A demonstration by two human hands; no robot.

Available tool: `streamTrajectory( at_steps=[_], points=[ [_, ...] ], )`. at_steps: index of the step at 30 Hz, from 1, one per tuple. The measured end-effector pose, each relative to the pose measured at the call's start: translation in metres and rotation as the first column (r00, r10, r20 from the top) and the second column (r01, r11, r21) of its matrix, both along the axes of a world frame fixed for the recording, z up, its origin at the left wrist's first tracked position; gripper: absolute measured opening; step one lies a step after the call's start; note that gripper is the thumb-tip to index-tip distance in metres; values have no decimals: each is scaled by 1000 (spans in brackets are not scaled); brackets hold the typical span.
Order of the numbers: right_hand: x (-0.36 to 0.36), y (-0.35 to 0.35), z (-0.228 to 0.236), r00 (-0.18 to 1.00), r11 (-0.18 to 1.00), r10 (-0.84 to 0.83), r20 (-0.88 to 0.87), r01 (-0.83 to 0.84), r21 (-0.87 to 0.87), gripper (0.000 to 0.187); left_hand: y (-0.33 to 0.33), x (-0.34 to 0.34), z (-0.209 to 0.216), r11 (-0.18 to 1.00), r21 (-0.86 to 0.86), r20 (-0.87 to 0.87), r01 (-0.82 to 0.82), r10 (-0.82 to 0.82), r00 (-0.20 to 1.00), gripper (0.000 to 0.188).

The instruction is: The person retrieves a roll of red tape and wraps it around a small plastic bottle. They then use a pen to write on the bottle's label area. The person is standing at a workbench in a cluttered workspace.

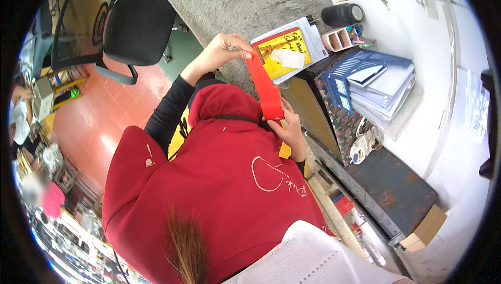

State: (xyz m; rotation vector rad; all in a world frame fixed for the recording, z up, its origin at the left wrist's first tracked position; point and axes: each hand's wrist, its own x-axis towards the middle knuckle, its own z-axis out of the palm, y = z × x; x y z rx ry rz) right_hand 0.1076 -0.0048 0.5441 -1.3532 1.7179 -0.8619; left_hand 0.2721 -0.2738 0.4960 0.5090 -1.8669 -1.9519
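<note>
We look down over a dark red hoodie toward a left hand and right hand gripping opposite ends of a bright red strip. Just beyond lies a yellow sheet; farther right, a blue file tray holds papers; upper left, a black chair.

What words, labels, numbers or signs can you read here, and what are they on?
I'm describing writing by place, without copying it.
Bold black lettering: on the yellow sheet.
Pale script: on the chest of the red top.
Faint marks: on the pale paper on the wall, too blurred to read.
Red strip held by the left hand and right hand: no writing I can make out.
</note>
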Motion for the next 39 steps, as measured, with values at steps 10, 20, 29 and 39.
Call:
streamTrajectory(
  at_steps=[10, 20, 29, 39],
  points=[
    [28, -10, -109, 799, 965, -97, -593, 221, 140, 19, -13, -57, -151, 989, 121, -86, 88, -78, 993, 17],
    [37, -14, -175, 677, 853, -281, -680, 501, 146, 20, -14, -126, -220, 935, 240, -135, 260, -233, 963, 15],
    [32, -16, -183, 691, 824, -296, -659, 533, 190, 18, -19, -144, -223, 913, 243, -141, 329, -302, 943, 16],
    [28, -22, -183, 691, 796, -339, -639, 572, 196, 15, -17, -160, -220, 921, 171, -119, 349, -332, 936, 18]
  ],
)
